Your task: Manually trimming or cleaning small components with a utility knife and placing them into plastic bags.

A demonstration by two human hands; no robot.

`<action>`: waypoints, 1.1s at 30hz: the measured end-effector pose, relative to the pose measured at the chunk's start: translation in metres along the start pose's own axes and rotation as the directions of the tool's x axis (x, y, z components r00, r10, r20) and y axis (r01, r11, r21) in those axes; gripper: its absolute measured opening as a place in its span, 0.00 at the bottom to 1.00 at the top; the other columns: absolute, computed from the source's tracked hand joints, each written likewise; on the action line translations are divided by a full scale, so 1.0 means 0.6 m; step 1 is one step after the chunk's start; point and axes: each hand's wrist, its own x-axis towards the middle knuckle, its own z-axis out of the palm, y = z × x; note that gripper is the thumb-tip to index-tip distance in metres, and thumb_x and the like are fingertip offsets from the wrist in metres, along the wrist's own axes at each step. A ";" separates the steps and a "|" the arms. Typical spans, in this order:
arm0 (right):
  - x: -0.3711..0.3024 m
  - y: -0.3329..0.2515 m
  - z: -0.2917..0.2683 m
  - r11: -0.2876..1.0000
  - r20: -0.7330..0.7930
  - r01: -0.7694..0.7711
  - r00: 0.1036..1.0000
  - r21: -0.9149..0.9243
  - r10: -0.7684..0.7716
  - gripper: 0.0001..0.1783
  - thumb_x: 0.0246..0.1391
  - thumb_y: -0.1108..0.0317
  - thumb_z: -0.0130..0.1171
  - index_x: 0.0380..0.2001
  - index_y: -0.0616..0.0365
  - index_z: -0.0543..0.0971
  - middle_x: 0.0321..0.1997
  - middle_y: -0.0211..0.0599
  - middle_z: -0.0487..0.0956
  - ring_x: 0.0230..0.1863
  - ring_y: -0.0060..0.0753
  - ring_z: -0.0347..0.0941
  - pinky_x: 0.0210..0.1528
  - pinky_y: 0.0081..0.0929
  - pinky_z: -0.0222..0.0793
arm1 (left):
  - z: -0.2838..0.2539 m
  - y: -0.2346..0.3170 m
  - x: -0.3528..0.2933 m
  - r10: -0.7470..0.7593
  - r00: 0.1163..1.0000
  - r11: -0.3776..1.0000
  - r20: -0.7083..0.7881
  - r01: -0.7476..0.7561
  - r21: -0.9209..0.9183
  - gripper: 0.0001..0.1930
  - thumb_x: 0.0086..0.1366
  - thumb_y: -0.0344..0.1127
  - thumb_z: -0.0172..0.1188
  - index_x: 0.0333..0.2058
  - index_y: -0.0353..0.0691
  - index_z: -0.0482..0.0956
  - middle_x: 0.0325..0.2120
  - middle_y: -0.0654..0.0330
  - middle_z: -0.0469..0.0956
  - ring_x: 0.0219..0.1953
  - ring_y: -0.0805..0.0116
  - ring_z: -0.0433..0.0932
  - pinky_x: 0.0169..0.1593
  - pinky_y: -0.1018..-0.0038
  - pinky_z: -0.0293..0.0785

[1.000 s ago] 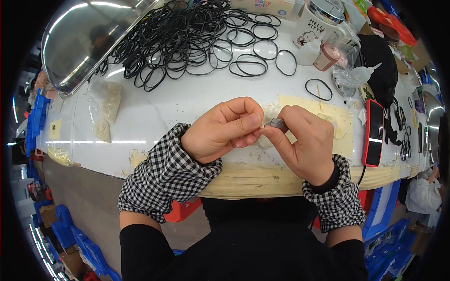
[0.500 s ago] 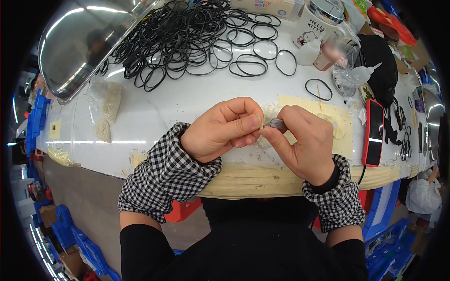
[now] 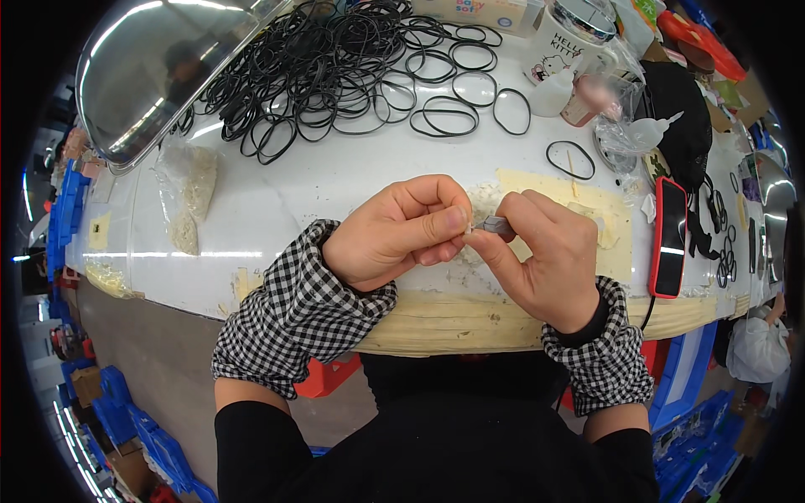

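Observation:
My left hand (image 3: 398, 235) is closed, its thumb and forefinger pinching a tiny whitish piece (image 3: 470, 229) too small to identify. Facing it, my right hand (image 3: 549, 256) grips a small grey blade-like tool (image 3: 498, 225) between thumb and curled fingers, with its narrow tip against or very close to the piece. Both hands are raised over the near edge of the white table (image 3: 277, 197). Beneath them lie whitish crumbs (image 3: 482, 197) and a pale yellow taped patch (image 3: 616, 201). One black rubber ring (image 3: 570, 159) rests just beyond my right hand.
A heap of black rubber rings (image 3: 335, 59) covers the far middle. On the left are a clear bag of pale bits (image 3: 197, 189) and a clear domed cover (image 3: 155, 71). To the right stand a white lidded cup (image 3: 553, 54) and a red-framed phone (image 3: 669, 239) with a cable.
The grey tool has turned slightly in my right fingers, and more of its flat side shows. Otherwise both hands keep nearly the same place.

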 end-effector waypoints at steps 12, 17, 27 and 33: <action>-0.001 -0.001 -0.003 1.000 0.031 0.002 1.000 -0.015 -0.002 0.19 0.47 0.54 0.65 0.18 0.54 0.70 0.14 0.27 0.68 0.13 0.27 0.66 0.13 0.23 0.56 | -0.002 -0.001 0.000 0.008 1.000 1.000 0.004 -0.008 0.018 0.08 0.68 0.36 0.52 0.36 0.38 0.72 0.23 0.67 0.69 0.25 0.82 0.63 0.28 0.86 0.61; 0.000 0.000 0.002 1.000 -0.017 0.007 1.000 0.014 -0.007 0.19 0.48 0.54 0.65 0.17 0.53 0.71 0.14 0.28 0.68 0.12 0.27 0.65 0.13 0.24 0.56 | -0.001 0.000 0.000 0.008 1.000 1.000 -0.001 -0.008 0.021 0.08 0.68 0.36 0.53 0.35 0.37 0.72 0.23 0.67 0.70 0.24 0.82 0.64 0.28 0.86 0.62; 0.002 0.005 -0.010 0.998 0.178 -0.024 0.984 0.060 0.013 0.20 0.49 0.53 0.64 0.16 0.53 0.70 0.12 0.28 0.68 0.12 0.30 0.65 0.13 0.26 0.56 | 0.013 0.017 -0.002 -0.016 0.982 0.974 -0.188 0.058 0.219 0.10 0.67 0.37 0.53 0.30 0.37 0.71 0.21 0.67 0.70 0.20 0.84 0.62 0.24 0.87 0.58; 0.003 -0.001 -0.013 0.997 0.213 -0.067 0.975 0.033 0.059 0.22 0.49 0.51 0.64 0.16 0.54 0.69 0.12 0.27 0.69 0.13 0.29 0.66 0.14 0.25 0.57 | 0.013 0.018 0.000 0.059 0.939 0.941 -0.339 0.060 0.332 0.08 0.65 0.35 0.55 0.30 0.38 0.73 0.21 0.69 0.72 0.22 0.85 0.67 0.23 0.88 0.58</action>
